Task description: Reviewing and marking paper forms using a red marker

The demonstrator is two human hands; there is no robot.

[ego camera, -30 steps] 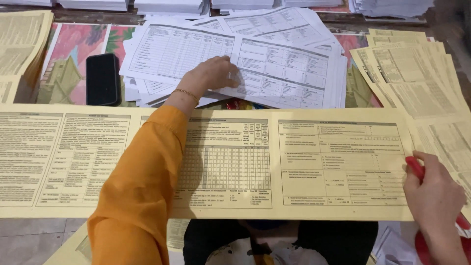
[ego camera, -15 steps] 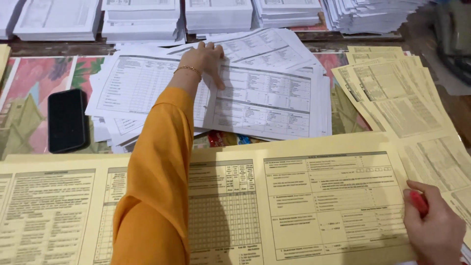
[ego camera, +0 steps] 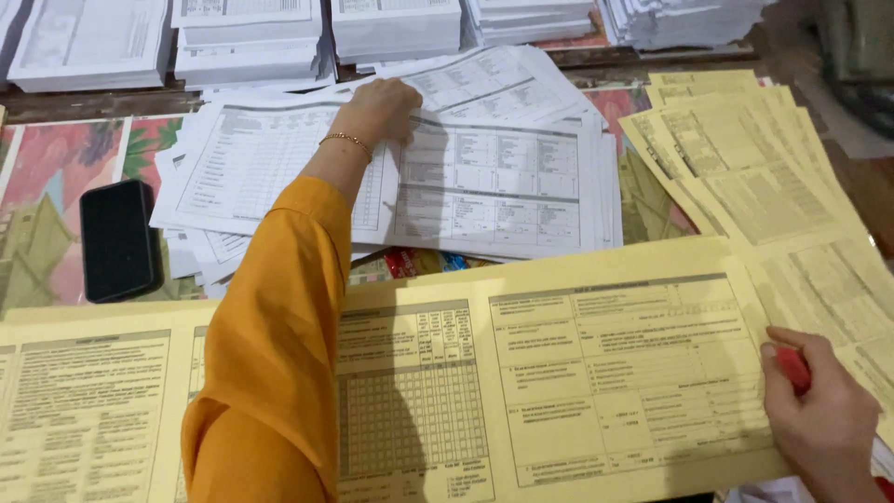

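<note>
Seen from above a paper-strewn tabletop (ego camera: 56, 186). Left hand (ego camera: 380, 108), at the end of an orange sleeve (ego camera: 270, 354) with a thin gold bracelet (ego camera: 346, 141), laid flat on the white forms (ego camera: 484, 182), fingers bent at the upper edge of the top sheet; whether gripping or only pressing, impossible to tell. Right hand (ego camera: 819, 419) at the lower right corner, partly cut off by the frame, curled around a red pen (ego camera: 793, 368) and resting on the right end of the long yellow form (ego camera: 596, 373); only the pen's tip showing, the rest hidden in the fist.

Yellow form stretched across the whole foreground, its left end running out of frame and its middle covered by the sleeve. White forms lying beyond it at centre, loosely piled, lower sheets mostly hidden, so uncountable. A scrap of red and blue wrapper (ego camera: 419, 263) peeking out between the two, too little visible to identify. One black phone (ego camera: 118, 239) face down at the left, well apart from both hands. Fanned yellow sheets (ego camera: 745, 168) at the right, at least four edges countable. Along the far edge, five white stacks (ego camera: 247, 42), all cropped at the top. Print on every sheet too small to make out.
</note>
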